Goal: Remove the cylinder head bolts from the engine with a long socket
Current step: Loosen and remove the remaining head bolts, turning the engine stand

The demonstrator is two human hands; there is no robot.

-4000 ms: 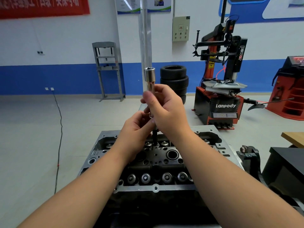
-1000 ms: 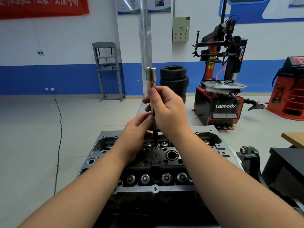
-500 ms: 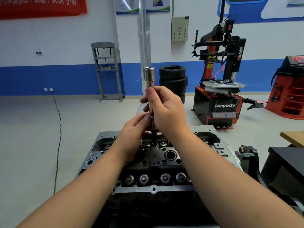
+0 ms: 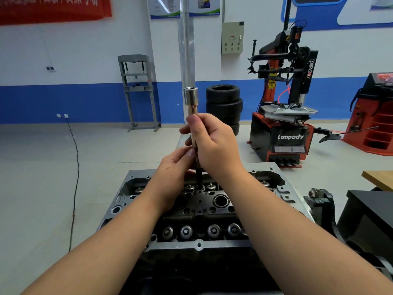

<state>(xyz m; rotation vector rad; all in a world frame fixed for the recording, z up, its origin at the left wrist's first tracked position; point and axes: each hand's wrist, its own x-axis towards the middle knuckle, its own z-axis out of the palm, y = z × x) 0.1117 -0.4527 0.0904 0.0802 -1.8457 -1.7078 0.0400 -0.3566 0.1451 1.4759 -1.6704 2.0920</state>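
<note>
A long chrome socket [image 4: 191, 103] stands upright over the middle of the cylinder head [image 4: 136, 184], its dark lower shaft reaching down among the valve springs. My right hand [image 4: 214, 143] grips the shaft around its middle, fingers curled round it. Just below, my left hand [image 4: 172, 173] pinches the shaft with thumb and fingertips. The wide socket end points up, above both hands. The bolt under the tool is hidden.
A red and black tyre changer [image 4: 285, 116] stands behind the engine on the right, beside a stack of tyres [image 4: 223, 105]. A black stand [image 4: 365, 218] and a wooden table edge [image 4: 378, 177] are at right. A grey press frame [image 4: 138, 92] and a floor cable [image 4: 74, 167] are at left.
Both hands keep hold of the socket shaft over the same spot. My left fingertips have shifted slightly up the shaft; the tool stays upright.
</note>
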